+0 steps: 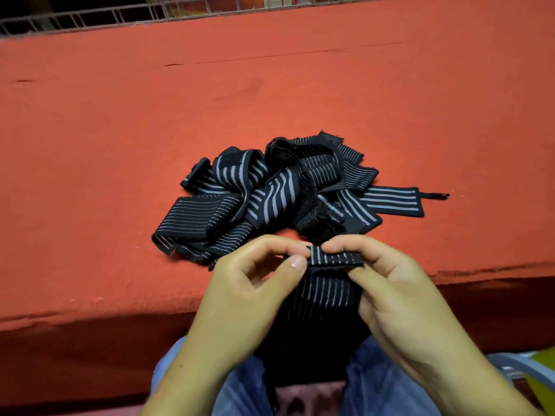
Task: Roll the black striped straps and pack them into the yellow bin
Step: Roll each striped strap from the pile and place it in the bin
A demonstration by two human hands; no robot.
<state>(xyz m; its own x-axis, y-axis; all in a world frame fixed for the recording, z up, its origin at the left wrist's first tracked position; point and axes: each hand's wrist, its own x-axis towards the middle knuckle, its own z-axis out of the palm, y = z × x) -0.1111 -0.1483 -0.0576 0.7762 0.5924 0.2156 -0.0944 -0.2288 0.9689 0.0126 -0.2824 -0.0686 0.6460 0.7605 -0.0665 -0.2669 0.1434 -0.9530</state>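
A heap of black straps with white stripes (279, 190) lies tangled on the red table (270, 85), just beyond my hands. One black striped strap (327, 291) hangs from the table's front edge down toward my lap. Its top end is folded over into a small first turn (333, 258). My left hand (255, 295) pinches the left side of that fold between thumb and fingers. My right hand (390, 295) pinches the right side the same way. A sliver of yellow (545, 367) shows at the lower right edge; I cannot tell if it is the bin.
A wire mesh fence (180, 10) runs along the table's far edge. The table's front edge (90, 313) drops to a dark shadowed face. A grey curved bar (522, 369) sits at the lower right, beside my blue-trousered legs (381, 382).
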